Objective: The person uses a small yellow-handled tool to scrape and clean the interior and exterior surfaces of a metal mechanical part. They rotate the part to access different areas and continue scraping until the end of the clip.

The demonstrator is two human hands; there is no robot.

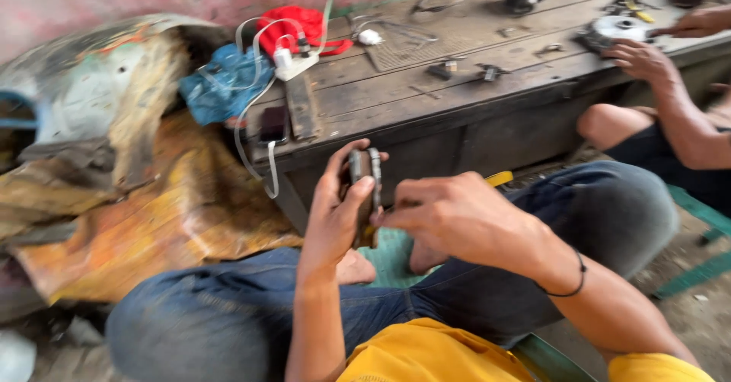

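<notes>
Dark metal part (365, 195) stands upright between the knees, just near of the workbench (457, 115); the head view blurs its detail. Left hand (335, 210) wraps it from the left, thumb across its face. Right hand (457, 218) pinches its right edge with curled fingers. How far the work has come cannot be told. Open room lies near; the bench edge crowds far, a co-worker's hands (647, 51) far right.
</notes>
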